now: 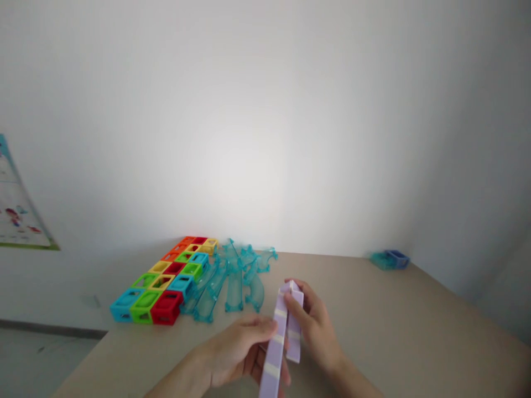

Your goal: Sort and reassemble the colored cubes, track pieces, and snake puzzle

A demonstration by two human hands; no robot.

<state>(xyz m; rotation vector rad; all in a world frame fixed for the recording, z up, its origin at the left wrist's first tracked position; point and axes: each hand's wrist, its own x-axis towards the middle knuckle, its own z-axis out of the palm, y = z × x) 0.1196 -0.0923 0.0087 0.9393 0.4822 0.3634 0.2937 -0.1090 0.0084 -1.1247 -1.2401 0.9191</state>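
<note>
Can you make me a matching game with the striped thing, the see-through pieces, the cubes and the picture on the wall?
Column one:
1. Striped thing
2. See-through pieces
3. Open cubes
4. Poster

Column two:
A. All teal
B. On the wall, at the far left of the picture
C. Held by the left hand and the right hand
D. Red, orange, yellow, green and blue

Right pairs: 1-C, 2-A, 3-D, 4-B.

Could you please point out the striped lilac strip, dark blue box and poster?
Striped lilac strip (274, 352): head view, on a lilac band.
Dark blue box (401, 264): head view, front wall.
Poster (20, 204): head view, middle of visible part.
</note>
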